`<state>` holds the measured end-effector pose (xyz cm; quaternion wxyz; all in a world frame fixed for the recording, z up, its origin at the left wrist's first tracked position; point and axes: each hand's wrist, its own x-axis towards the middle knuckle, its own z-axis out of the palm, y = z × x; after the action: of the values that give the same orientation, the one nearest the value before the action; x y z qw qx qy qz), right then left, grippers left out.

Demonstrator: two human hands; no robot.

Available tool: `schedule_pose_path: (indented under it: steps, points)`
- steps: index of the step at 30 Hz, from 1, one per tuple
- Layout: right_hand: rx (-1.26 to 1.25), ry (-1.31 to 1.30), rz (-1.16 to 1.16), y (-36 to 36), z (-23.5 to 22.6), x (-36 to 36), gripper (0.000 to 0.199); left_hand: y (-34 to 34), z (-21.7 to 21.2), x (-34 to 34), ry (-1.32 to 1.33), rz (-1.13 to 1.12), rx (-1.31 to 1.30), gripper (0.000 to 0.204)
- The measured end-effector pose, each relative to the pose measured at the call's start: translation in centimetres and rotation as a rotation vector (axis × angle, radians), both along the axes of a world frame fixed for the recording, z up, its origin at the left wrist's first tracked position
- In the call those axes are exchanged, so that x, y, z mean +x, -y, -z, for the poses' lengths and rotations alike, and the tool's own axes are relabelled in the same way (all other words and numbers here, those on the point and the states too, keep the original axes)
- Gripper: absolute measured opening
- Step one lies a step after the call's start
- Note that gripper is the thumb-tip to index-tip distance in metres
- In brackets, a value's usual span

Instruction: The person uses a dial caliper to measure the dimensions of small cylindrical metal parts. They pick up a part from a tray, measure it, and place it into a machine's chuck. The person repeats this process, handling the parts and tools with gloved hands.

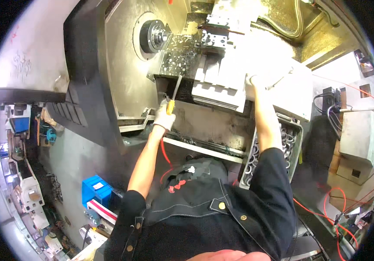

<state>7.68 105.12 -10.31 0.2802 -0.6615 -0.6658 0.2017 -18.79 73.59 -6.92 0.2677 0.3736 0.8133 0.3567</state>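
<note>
Looking down into an open lathe here. The left hand (165,116), in a white work glove, sits just left of centre of the frame with its grip closed around the yellow handle of a screwdriver (174,93). The thin metal shaft sticks up out of the fist toward the chip-covered area below the chuck (154,36) in the upper left. So the tool runs straight up from the grip, handle buried in the glove, and the tip ends beside the dark block under the chuck. I'd guess it handles light and stiff, and the shaft could be slick if there's coolant on it, so the handle is the sensible place to hold it. The right hand (256,80), also gloved, is up right of centre against the pale turret housing (222,82). That spot is so washed out I can't tell whether its grip is closed or just resting flat. A tray of metal rings (288,140) sits lower right, beside the right forearm.
</note>
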Motion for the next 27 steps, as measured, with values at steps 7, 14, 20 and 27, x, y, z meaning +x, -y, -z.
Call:
schedule_pose_path:
  steps: [7,14,20,27]
  points:
    - [0.047,-0.802,-0.05,-2.9,-0.9,5.5,0.028,-3.0,-6.4,-0.3,-0.22,-0.05,0.089,0.04]
    - [-0.154,-1.39,-0.057,-0.1,-4.2,15.6,0.021,-2.2,-3.4,-1.3,0.109,-0.062,0.49,0.04]
    - [-0.257,-0.694,-0.143,2.7,-4.5,12.5,0.031,-0.3,-2.1,2.4,0.105,0.104,0.413,0.036]
    - [-0.469,-0.644,-0.216,0.0,-12.7,10.1,0.023,3.7,-1.5,4.4,0.29,-0.004,0.391,0.036]
